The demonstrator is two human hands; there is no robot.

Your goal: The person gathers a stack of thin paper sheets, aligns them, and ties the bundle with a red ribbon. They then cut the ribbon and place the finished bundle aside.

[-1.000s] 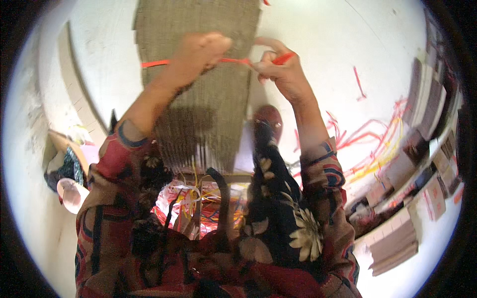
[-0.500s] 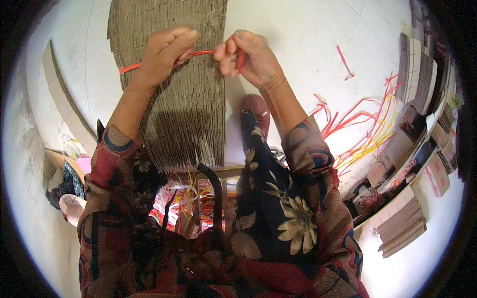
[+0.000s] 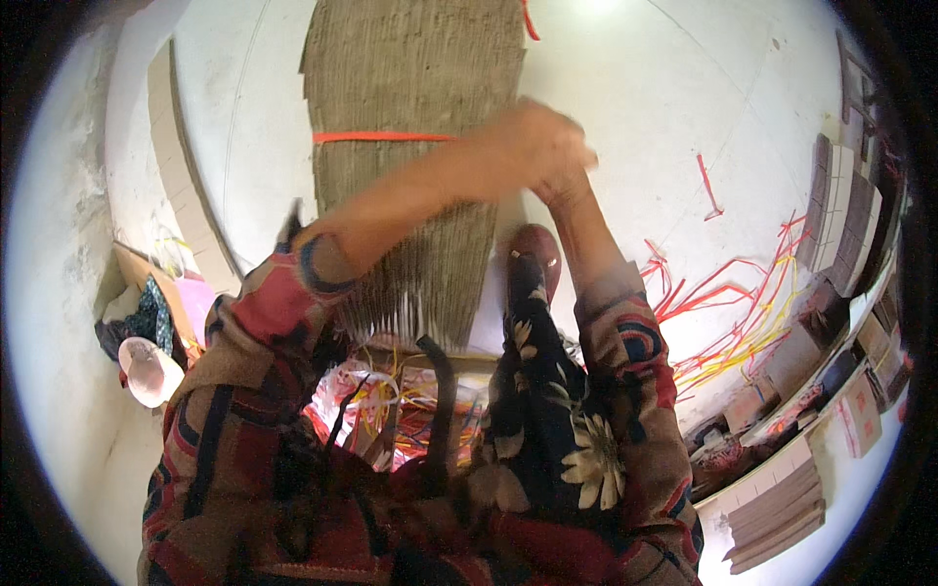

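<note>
A tall stack of brown corrugated cardboard sheets (image 3: 410, 78) stands in front of me, its ridged edges facing up. A flat red strap (image 3: 381, 137) crosses it and runs in under my left forearm. At the stack's right edge, my left hand (image 3: 532, 142) is closed, blurred, and lies over my right hand (image 3: 565, 181). The right hand is closed too, mostly covered by the left. Both were gripping the strap a moment ago; the part between my fingers is hidden now. Another short piece of red strap (image 3: 531, 20) shows at the stack's far right edge.
Loose red and yellow straps (image 3: 733, 303) lie on the floor at right, with a single red piece (image 3: 707, 186) beyond them. More cardboard stacks (image 3: 777, 518) line the right side. A pale bowl-like thing (image 3: 149, 371) sits at left. Tangled straps (image 3: 401, 410) lie below me.
My left hand has crossed rightward over to my right hand, and the two now meet at the stack's right edge. The view has shifted, so the stack appears farther right.
</note>
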